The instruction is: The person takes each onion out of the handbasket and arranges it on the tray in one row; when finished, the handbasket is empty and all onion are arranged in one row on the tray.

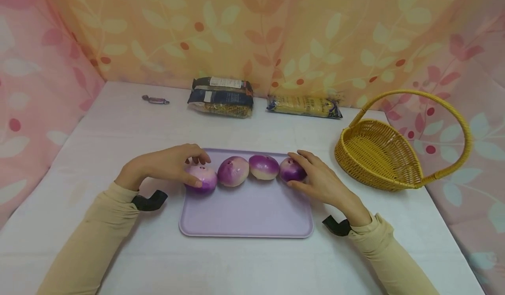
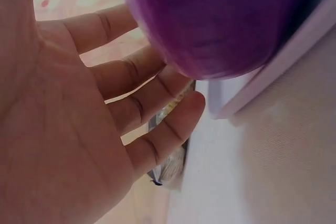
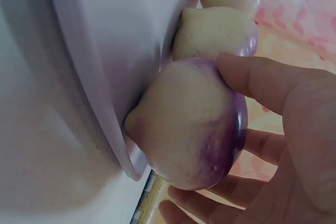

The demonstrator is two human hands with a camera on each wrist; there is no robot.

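Observation:
Several purple-and-white turnips stand side by side along the far part of a lilac tray (image 1: 248, 216). My left hand (image 1: 165, 162) curves round the leftmost turnip (image 1: 207, 182), thumb on its near side and fingers at its far side. On the other end, my right hand (image 1: 323, 181) holds the rightmost turnip (image 1: 291, 171) between thumb and fingers. In the right wrist view the thumb (image 3: 252, 74) touches that turnip's (image 3: 184, 124) side. Two middle turnips, a left one (image 1: 232, 172) and a right one (image 1: 263, 168), sit between the hands, untouched.
A yellow wicker basket (image 1: 378, 179) with a tall handle stands right of the tray. At the back lie a dark pasta bag (image 1: 221, 97), a yellow packet (image 1: 304, 106) and a small wrapped candy (image 1: 155, 100). Patterned curtains enclose the white table (image 1: 252, 264).

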